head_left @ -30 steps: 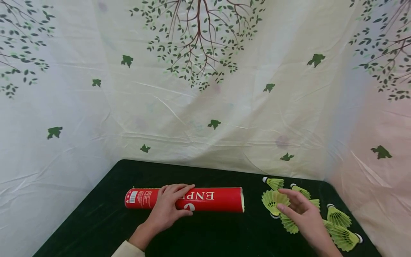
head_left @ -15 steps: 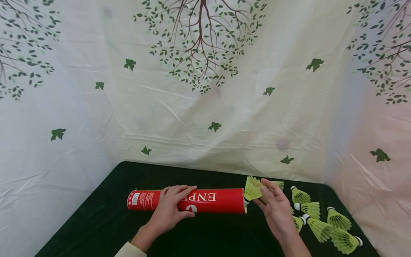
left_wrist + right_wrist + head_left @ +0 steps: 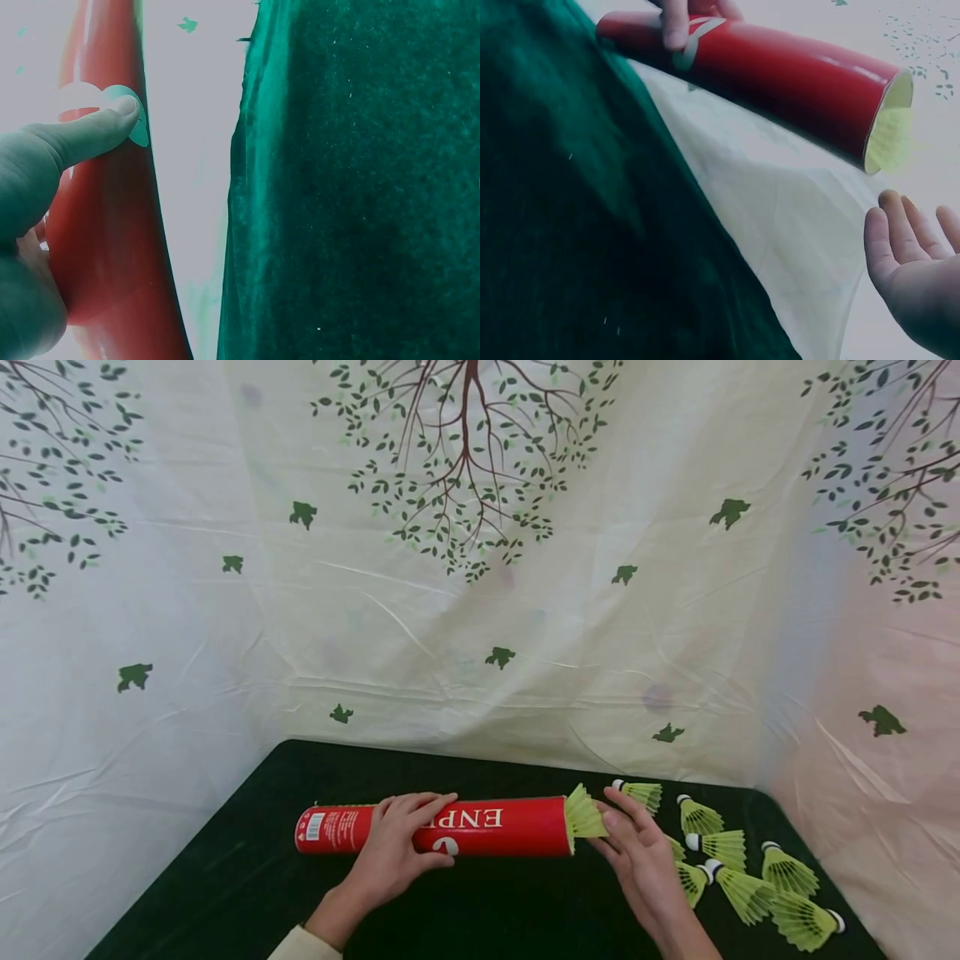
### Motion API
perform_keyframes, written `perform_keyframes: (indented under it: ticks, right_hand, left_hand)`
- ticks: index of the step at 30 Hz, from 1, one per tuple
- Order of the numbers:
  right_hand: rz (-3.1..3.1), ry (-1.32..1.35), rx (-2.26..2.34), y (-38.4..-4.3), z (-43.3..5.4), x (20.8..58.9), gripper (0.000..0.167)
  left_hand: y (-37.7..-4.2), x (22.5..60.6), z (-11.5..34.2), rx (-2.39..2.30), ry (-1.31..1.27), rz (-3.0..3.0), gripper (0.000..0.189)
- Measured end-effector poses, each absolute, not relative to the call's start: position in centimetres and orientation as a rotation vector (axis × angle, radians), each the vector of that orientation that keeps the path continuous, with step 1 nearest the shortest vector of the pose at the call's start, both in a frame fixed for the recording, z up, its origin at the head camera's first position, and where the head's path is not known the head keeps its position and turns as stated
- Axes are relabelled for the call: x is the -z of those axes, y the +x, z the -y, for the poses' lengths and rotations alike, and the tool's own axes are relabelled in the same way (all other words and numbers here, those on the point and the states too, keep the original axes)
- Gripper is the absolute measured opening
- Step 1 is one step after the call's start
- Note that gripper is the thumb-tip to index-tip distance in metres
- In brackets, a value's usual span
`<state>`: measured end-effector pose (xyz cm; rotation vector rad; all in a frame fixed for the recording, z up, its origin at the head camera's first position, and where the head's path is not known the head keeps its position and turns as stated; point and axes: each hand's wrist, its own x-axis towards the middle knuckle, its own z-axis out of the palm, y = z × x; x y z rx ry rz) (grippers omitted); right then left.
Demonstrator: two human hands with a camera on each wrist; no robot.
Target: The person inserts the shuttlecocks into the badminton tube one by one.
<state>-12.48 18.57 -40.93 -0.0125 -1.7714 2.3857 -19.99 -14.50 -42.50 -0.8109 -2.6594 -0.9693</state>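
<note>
A red cardboard shuttlecock tube (image 3: 517, 835) lies sideways on a dark green cloth. My left hand (image 3: 393, 839) grips its middle, thumb on the near side and fingers over the top. At the tube's right end, a yellow-green shuttlecock (image 3: 582, 814) sits cork-first in the mouth, its skirt sticking out. Close by the skirt is my right hand (image 3: 647, 860), its fingers extended and loosely spread. In the right wrist view, the right hand (image 3: 919, 277) appears just below the tube's mouth, fingers apart from the shuttlecock. The cork is hidden inside the tube.
Several loose yellow-green shuttlecocks with white corks, one of them near the cloth's right edge (image 3: 806, 920), lie right of my right hand. A pale curtain (image 3: 450, 710) printed with branches and leaves rises behind the green-covered table (image 3: 480, 914) and at both sides.
My right hand has carried a shuttlecock left from the group to the tube, pushed it partly into the mouth and loosened its hold. The left hand keeps its grip on the tube.
</note>
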Motion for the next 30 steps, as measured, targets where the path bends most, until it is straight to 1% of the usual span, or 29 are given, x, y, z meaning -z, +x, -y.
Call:
perform_keyframes:
  ticks: [4, 9, 18, 26, 30]
  right_hand:
    - [1.928, -0.080, -2.299, -12.4, -18.8, 41.3, 0.055]
    - [2.111, -0.077, -2.180, -12.3, -19.0, 41.6, 0.054]
    - [2.347, 0.073, -2.020, -12.4, -19.7, 41.0, 0.052]
    - [2.451, 0.195, -1.965, -12.3, -20.0, 40.9, 0.058]
    - [2.496, 0.259, -1.902, -12.3, -19.7, 40.8, 0.057]
  left_hand:
    - [-20.0, 42.4, 14.6, 0.974, -0.799, 2.655, 0.085]
    - [-20.0, 42.4, 14.8, 0.957, -0.791, 2.657, 0.085]
    - [-20.0, 42.3, 15.1, 0.929, -0.811, 2.662, 0.085]
    - [-20.0, 42.4, 15.1, 0.889, -0.842, 2.665, 0.084]
    - [-19.9, 42.5, 15.0, 0.875, -0.864, 2.676, 0.085]
